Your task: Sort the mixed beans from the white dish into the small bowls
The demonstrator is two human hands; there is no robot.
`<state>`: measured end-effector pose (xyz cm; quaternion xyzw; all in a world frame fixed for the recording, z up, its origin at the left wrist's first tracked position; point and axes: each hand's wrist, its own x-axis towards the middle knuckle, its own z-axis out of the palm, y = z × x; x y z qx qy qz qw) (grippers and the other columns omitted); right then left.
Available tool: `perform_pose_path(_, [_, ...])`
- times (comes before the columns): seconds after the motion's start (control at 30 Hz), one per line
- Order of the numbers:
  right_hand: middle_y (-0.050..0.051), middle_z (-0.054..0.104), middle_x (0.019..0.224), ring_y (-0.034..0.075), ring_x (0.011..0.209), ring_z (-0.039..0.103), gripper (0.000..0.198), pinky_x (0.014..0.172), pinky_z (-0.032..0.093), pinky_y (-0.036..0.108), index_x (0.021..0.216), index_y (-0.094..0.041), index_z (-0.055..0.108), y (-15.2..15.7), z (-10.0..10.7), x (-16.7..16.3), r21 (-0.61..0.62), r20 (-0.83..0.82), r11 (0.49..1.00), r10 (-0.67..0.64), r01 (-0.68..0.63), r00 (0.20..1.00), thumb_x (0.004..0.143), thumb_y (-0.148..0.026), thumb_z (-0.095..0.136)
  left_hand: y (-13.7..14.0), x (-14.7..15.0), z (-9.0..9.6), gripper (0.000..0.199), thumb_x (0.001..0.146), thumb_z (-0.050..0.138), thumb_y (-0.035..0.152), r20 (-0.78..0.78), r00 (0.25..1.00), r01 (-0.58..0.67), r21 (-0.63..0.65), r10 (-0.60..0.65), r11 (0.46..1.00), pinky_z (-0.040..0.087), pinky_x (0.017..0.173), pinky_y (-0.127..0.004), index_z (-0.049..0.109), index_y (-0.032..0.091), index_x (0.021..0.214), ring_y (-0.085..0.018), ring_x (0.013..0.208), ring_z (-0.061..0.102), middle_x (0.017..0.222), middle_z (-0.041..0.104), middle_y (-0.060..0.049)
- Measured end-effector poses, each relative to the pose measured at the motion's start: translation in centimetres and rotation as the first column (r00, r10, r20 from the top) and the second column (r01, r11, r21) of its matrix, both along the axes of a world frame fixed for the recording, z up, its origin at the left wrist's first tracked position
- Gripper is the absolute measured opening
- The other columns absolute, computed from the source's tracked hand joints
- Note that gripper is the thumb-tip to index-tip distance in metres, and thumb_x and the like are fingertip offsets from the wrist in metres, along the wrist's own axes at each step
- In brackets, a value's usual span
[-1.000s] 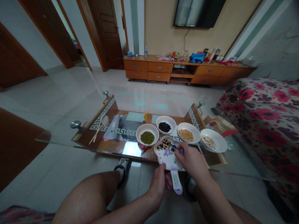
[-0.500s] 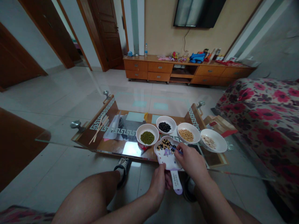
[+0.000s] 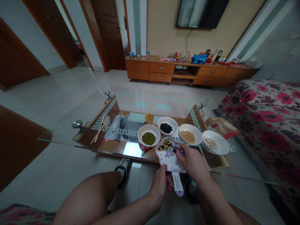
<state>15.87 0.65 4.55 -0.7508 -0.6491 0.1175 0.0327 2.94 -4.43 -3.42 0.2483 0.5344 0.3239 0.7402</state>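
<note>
My left hand (image 3: 161, 180) grips the near edge of a white, purple-rimmed hand fan (image 3: 172, 164), thumb on top and fingers beneath. Its printed handle points toward me. Black and yellow beans (image 3: 166, 145) lie on the fan's far half, above a cartoon figure. My right hand (image 3: 191, 159) is closed in a pinch on a thin bluish-purple stick (image 3: 180, 151), whose tip is among the beans. Beyond the fan stand white bowls of green beans (image 3: 148, 138), black beans (image 3: 166, 128) and yellow soybeans (image 3: 187, 136). A further bowl holds pale flat pieces (image 3: 210, 143).
The bowls rest on a glass table (image 3: 93, 149) with a wooden shelf below. Chopsticks (image 3: 100, 130) lie at its left, and a brown paper bag (image 3: 221, 125) is behind the right bowl. A flowered sofa (image 3: 264, 109) stands right; a TV cabinet (image 3: 161, 70) is across the room.
The view has shifted slightly. My right hand and the stick stay over the beans with little visible movement, and my left hand keeps its hold on the fan.
</note>
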Motion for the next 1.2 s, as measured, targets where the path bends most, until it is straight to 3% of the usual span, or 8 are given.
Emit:
perform_pose_path(0.2, [0.003,0.07,0.082,0.018,0.075,0.064,0.016,0.057,0.027,0.025,0.089,-0.024,0.061,0.0,0.03,-0.03,-0.011,0.008,1.0,-0.009,0.009,1.0,0.089,-0.035,0.049,0.05,-0.11,0.7,0.064,0.066,0.038,0.079,0.006,1.0,0.008,-0.004,-0.008,1.0,0.03,0.05,-0.026,0.054,0.018,0.058,-0.011,0.042,0.042,0.045,0.047,0.0])
perform_pose_path(0.83, [0.005,0.07,0.082,0.02,0.076,0.065,0.019,0.057,0.028,0.027,0.088,-0.024,0.062,-0.08,0.16,-0.09,-0.049,0.05,0.999,-0.011,0.014,0.999,0.087,-0.037,0.048,0.1,-0.01,0.43,0.064,0.065,0.037,0.08,-0.004,1.0,0.006,-0.001,-0.006,1.0,0.03,0.049,-0.026,0.053,0.018,0.058,-0.012,0.042,0.042,0.044,0.046,0.0])
perform_pose_path(1.2, [0.003,0.07,0.079,0.018,0.072,0.064,0.016,0.057,0.027,0.025,0.087,-0.024,0.061,-0.13,-0.05,0.13,0.014,0.02,1.0,-0.003,0.003,1.0,0.087,-0.035,0.05,0.1,0.02,0.4,0.062,0.065,0.038,0.077,-0.003,1.0,0.0,-0.005,0.0,1.0,0.029,0.048,-0.026,0.053,0.018,0.057,-0.011,0.042,0.042,0.045,0.046,0.0])
